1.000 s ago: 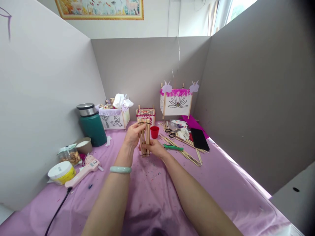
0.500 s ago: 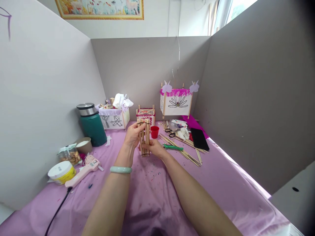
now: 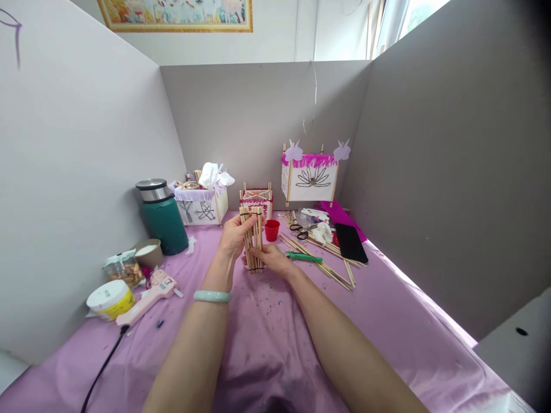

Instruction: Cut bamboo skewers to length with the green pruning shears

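The left hand (image 3: 235,236) curls around the upper part of an upright bundle of thin pale wooden sticks (image 3: 252,240), with the fingers closed across its top. The right hand (image 3: 274,258) cups the lower part from the side, and the bundle stands between the two hands, just above the lilac plastic sheet (image 3: 267,338) covering the counter. This two-handed grip seems meant to keep the sticks aligned and square. Dark binding shows near the bundle's lower end, but its material is hard to make out, and the fingers hide how the sticks meet inside the grip.

A pale green jade bangle (image 3: 212,296) circles the left wrist. Just beyond the hands stands a small red plastic cup (image 3: 271,230), and beside the right hand lies a green-handled tool (image 3: 303,257), its tip hard to identify, among loose wooden sticks (image 3: 321,258). Beyond the right hand are black-handled scissors (image 3: 299,232). To the left of the left hand, a pale pink hot glue gun (image 3: 148,297) lies on its side, its black cord running off the bottom edge of the view.
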The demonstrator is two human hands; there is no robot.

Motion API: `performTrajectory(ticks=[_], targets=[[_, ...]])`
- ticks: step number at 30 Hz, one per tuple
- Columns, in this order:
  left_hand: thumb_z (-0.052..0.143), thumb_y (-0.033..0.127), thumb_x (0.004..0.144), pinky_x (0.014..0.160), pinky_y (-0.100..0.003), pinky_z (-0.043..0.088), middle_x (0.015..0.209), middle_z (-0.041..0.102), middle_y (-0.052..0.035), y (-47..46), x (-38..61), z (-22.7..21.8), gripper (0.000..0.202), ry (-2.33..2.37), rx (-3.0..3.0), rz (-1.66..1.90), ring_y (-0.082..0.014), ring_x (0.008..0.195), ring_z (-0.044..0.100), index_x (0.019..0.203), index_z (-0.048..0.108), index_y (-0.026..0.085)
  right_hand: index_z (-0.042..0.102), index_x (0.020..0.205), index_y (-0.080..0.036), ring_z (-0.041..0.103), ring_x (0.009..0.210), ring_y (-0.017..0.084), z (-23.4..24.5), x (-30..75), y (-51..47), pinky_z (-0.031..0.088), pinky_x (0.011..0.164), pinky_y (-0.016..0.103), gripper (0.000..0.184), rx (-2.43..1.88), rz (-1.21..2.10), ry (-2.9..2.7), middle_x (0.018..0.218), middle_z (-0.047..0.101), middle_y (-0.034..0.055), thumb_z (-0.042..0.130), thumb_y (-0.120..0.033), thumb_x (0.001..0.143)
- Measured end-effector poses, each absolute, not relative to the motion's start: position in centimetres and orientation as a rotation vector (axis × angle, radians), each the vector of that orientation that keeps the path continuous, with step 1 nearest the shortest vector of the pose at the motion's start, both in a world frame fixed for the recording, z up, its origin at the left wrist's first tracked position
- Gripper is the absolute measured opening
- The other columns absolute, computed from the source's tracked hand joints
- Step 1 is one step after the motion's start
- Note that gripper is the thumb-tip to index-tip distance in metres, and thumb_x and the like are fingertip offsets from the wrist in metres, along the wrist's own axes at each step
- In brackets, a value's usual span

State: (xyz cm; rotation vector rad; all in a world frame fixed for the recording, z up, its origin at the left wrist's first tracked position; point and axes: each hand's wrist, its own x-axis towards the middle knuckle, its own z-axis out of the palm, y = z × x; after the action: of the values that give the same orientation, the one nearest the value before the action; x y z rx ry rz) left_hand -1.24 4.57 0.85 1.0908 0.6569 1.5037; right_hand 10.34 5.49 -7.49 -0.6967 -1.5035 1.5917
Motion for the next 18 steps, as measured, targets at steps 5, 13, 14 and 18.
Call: performTrajectory(ticks=[5, 13, 14, 18], targets=[[0.083, 0.031, 0.057, 0.076, -0.036, 0.055, 0.085, 0.073, -0.0106, 4.97, -1.44, 0.62, 0.038, 0.697, 1.193, 1.478, -0.022, 0.079, 0.069, 0.086, 0.07, 0.011, 0.068, 0.085, -0.011, 0.067, 0.077, 0.022, -7.2, 10.38, 5.4, 0.052, 0.076, 0.037, 0.056, -0.686, 1.619, -1.496, 0.085, 0.071, 0.012, 0.072, -0.062, 0.063], [0.082, 0.031, 0.058, 0.074, -0.035, 0.054, 0.082, 0.073, -0.0109, 5.01, -1.65, 0.57, 0.034, 0.709, 1.215, 1.487, -0.0226, 0.077, 0.069, 0.082, 0.07, 0.01, 0.066, 0.091, -0.012, 0.067, 0.078, 0.023, -7.27, 10.06, 5.03, 0.053, 0.073, 0.037, 0.052, -0.724, 1.501, -1.518, 0.089, 0.071, 0.0119, 0.072, -0.057, 0.067], [0.082, 0.031, 0.059, 0.075, -0.036, 0.054, 0.083, 0.073, -0.011, 4.99, -1.64, 0.55, 0.034, 0.703, 1.212, 1.491, -0.0227, 0.077, 0.069, 0.082, 0.07, 0.011, 0.066, 0.094, -0.013, 0.068, 0.08, 0.023, -7.29, 9.95, 4.95, 0.053, 0.073, 0.037, 0.052, -0.726, 1.485, -1.506, 0.09, 0.071, 0.0116, 0.072, -0.057, 0.067], [0.082, 0.031, 0.059, 0.076, -0.036, 0.054, 0.086, 0.073, -0.0127, 5.02, -1.73, 0.63, 0.034, 0.699, 1.213, 1.446, -0.0239, 0.08, 0.07, 0.083, 0.07, 0.01, 0.065, 0.093, -0.014, 0.067, 0.088, 0.026, -7.15, 9.69, 4.72, 0.052, 0.078, 0.04, 0.055, -0.652, 1.553, -1.437, 0.092, 0.07, 0.0122, 0.072, -0.06, 0.064]])
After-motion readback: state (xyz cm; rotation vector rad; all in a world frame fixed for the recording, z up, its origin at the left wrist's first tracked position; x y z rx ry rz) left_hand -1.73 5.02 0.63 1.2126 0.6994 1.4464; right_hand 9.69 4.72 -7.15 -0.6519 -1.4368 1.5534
